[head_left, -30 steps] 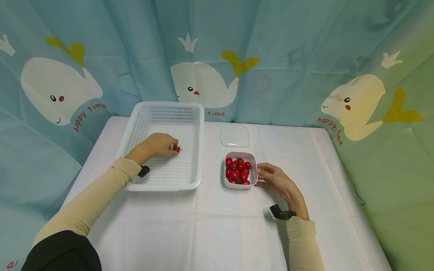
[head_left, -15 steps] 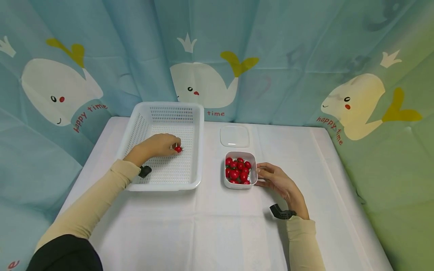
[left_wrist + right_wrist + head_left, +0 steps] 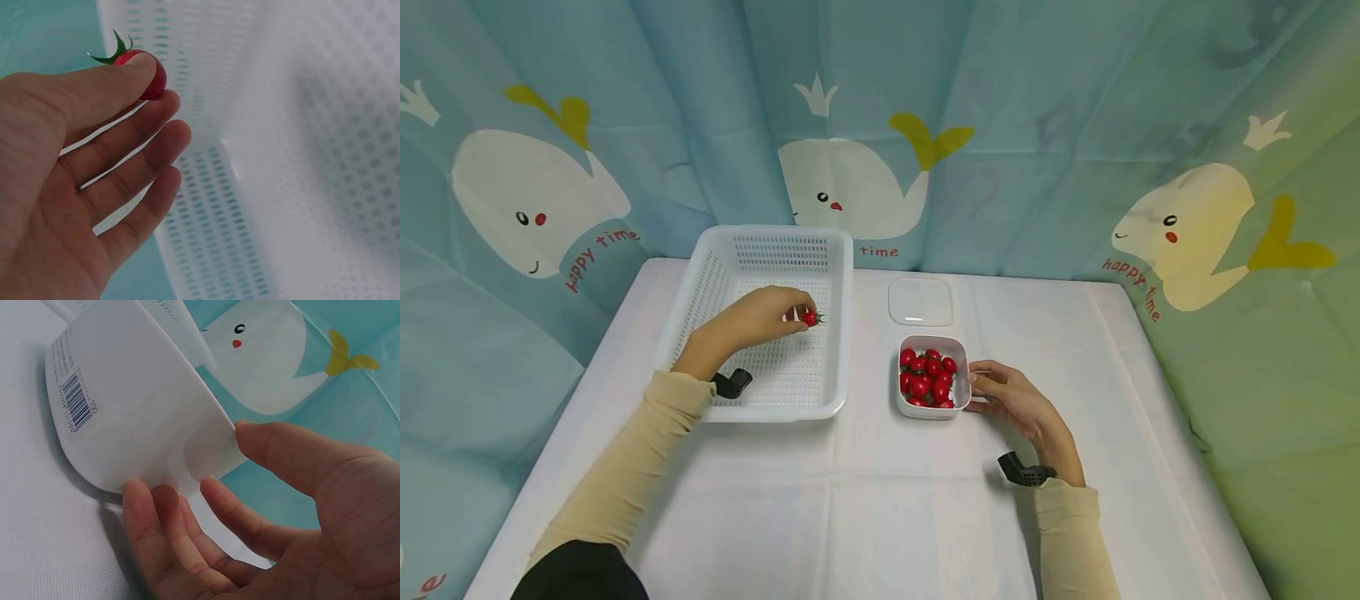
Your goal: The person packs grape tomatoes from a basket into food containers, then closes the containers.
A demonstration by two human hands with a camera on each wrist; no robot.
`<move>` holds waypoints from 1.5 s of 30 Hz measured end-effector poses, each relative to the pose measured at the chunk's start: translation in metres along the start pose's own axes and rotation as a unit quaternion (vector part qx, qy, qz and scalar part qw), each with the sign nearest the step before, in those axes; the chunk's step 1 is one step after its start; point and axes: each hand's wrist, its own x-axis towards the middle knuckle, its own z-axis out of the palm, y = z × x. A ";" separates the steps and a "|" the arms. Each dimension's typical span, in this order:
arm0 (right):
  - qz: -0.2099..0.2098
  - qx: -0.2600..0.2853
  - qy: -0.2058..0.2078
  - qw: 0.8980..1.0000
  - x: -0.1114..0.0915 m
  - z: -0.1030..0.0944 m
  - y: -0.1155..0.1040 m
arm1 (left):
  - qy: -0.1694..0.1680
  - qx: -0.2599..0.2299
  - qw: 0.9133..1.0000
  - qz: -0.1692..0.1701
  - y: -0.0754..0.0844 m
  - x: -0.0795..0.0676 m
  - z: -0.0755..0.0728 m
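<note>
My left hand (image 3: 760,317) pinches a cherry tomato (image 3: 159,81) between thumb and index finger, its green calyx pointing away from the palm. The other fingers of that hand spread loosely, with the hand over the white perforated basket (image 3: 838,367). To the right stands a small white square container (image 3: 935,413) holding several red cherry tomatoes (image 3: 919,386). Against its right side rests my right hand (image 3: 1018,404). In the right wrist view, the thumb touches near the container's rim and the fingertips lie along its lower outer wall, which bears a barcode label (image 3: 78,403).
A clear square lid (image 3: 920,302) lies behind the small container. White cloth (image 3: 880,517) covers the table, and a blue-green whale-print curtain (image 3: 1022,167) hangs along its back edge. Black camera mounts sit on both wrists.
My left hand, with the cherry tomato pinched in it, has risen slightly and shifted right within the basket's outline. The right hand and the small container have stayed in place.
</note>
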 end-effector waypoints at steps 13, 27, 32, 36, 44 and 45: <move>-0.012 0.000 -0.007 1.000 0.000 -0.002 0.002 | 0.105 -0.105 0.989 0.016 0.039 -0.012 0.004; -0.010 0.012 -0.005 1.000 -0.001 0.000 0.000 | 0.194 -0.187 0.962 0.034 0.096 0.008 0.041; -0.006 0.009 -0.004 1.000 -0.001 0.001 -0.001 | 0.183 -0.203 0.961 0.050 0.116 0.016 0.061; -0.002 0.006 -0.005 1.000 0.000 0.000 -0.001 | 0.170 -0.221 0.958 0.068 0.129 0.021 0.076; -0.005 0.004 -0.006 1.000 0.000 -0.001 -0.001 | 0.154 -0.240 0.958 0.039 0.149 0.024 0.108; -0.005 0.006 -0.005 1.000 0.000 -0.001 -0.001 | 0.158 -0.238 0.958 0.034 0.151 0.024 0.112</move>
